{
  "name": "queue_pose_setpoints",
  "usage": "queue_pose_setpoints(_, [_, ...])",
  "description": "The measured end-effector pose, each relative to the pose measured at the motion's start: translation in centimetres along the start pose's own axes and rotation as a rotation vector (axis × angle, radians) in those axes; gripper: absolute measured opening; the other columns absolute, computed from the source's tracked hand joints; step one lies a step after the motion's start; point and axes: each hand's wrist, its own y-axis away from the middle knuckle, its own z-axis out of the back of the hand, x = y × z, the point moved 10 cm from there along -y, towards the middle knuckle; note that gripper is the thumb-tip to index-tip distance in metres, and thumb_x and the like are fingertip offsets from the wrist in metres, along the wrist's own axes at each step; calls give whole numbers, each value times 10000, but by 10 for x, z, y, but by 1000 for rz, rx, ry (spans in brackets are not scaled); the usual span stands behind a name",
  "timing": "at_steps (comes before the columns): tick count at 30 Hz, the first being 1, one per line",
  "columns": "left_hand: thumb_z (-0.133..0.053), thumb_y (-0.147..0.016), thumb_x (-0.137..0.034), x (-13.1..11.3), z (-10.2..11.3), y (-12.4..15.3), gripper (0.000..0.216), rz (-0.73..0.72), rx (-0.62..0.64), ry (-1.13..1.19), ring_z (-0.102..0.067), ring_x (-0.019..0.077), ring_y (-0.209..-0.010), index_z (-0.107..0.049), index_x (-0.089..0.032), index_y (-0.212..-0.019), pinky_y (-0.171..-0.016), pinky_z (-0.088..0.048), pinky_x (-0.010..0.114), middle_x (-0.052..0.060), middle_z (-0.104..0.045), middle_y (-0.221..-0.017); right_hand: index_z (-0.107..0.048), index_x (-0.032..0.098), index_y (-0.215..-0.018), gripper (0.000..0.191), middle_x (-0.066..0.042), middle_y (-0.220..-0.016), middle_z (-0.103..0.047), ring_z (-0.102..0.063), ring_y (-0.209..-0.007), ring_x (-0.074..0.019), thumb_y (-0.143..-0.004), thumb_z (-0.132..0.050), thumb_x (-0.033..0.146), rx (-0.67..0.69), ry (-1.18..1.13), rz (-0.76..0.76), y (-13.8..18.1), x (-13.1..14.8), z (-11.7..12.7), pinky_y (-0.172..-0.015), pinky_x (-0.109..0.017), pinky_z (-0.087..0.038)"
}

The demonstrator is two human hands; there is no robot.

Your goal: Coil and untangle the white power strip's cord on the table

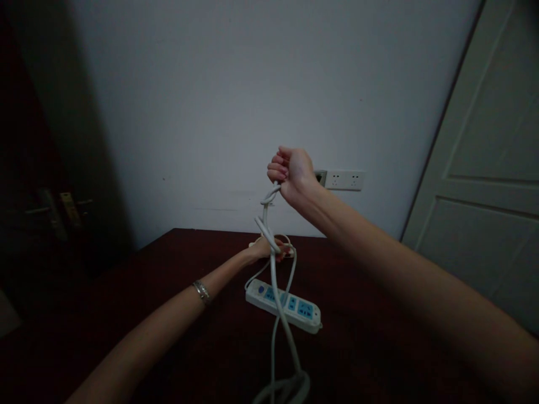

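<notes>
My right hand (292,168) is raised in front of the wall, fingers closed round a white power cable (274,275). Below the fist the cable hangs down, twisted and looped on itself. Lower, just over the table's far side, my left hand (266,247) is closed about loops of the same cable; strands crossing in front hide part of its fingers. A white power strip (283,306) with blue sockets and a dark switch lies on the table under the hanging cable. Near the bottom edge more cable gathers in a loose coil (297,387).
The dark red table (202,252) meets a pale wall (202,112) at its far edge. Wall sockets (345,180) sit behind my right wrist. A panelled door (488,168) stands at the right, and a dark door with a handle (69,207) at the left.
</notes>
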Motion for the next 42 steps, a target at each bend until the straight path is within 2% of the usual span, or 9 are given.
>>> queue_pose_setpoints(5, [-654,-689,-484,-6,3,5,377,-42,79,-27,-532,108,-550,-671,-110,-729,-548,-392,237,38,-602,-596,-255,196,-616,237,85,-465,-237,-141,-350,-30,-811,-348,101,-55,10,93,-12,25,41,-306,-145,-101])
queue_pose_setpoints(9, [-628,-723,-459,-4,4,11,359,-75,106,-5,-546,113,-586,-668,-122,-841,-603,-428,255,35,-615,-646,-276,195,-612,230,78,-477,-231,-149,-350,-33,-780,-390,88,-42,39,149,0,51,74,-295,-141,-123])
queue_pose_setpoints(14, [-602,-698,-210,2,-6,20,198,-114,170,-39,-594,165,-754,-666,-130,-867,-778,-444,318,61,-658,-781,-307,191,-612,235,71,-495,-250,-174,-346,-30,-797,-428,113,-45,66,160,28,69,110,-282,-131,-148])
queue_pose_setpoints(18, [-491,-576,-40,-2,-19,40,525,-110,324,-131,-555,220,-1025,-618,-165,-1070,-925,-388,352,68,-630,-1081,-321,187,-614,230,72,-489,-248,-183,-343,-29,-806,-416,104,-101,13,130,43,68,134,-271,-118,-155])
queue_pose_setpoints(21, [-510,-555,-44,-6,-26,58,724,-99,417,-294,-426,256,-1211,-493,-214,-1259,-1013,-317,379,58,-475,-1333,-334,184,-623,216,70,-481,-250,-186,-340,-30,-810,-363,79,-157,-62,109,49,64,148,-263,-114,-147])
queue_pose_setpoints(23, [-551,-593,-94,-6,-35,70,778,-87,504,-391,-348,256,-1278,-394,-240,-1341,-1049,-274,379,48,-373,-1416,-340,182,-628,215,72,-476,-247,-186,-337,-29,-812,-344,71,-172,-97,94,51,59,153,-260,-113,-140])
queue_pose_setpoints(26, [-609,-622,-198,3,-47,80,839,-40,576,-561,-334,273,-1290,-291,-222,-1398,-1051,-279,383,82,-345,-1429,-343,181,-631,212,76,-469,-243,-185,-333,-27,-808,-342,63,-174,-133,70,51,52,159,-259,-114,-137])
queue_pose_setpoints(32, [-677,-593,-314,16,-59,85,916,29,576,-822,-407,325,-1223,-286,-72,-1386,-1005,-348,390,208,-376,-1371,-369,178,-662,168,82,-477,-283,-219,-334,-18,-769,-434,65,-101,-151,10,50,40,165,-264,-111,-160])
queue_pose_setpoints(42, [-689,-573,-273,22,-60,95,957,-69,566,-988,-365,345,-1241,-243,-145,-1409,-990,-355,438,164,-361,-1391,-406,161,-645,143,72,-508,-282,-183,-350,-14,-741,-474,80,-58,-64,-46,58,27,161,-262,-119,-148])
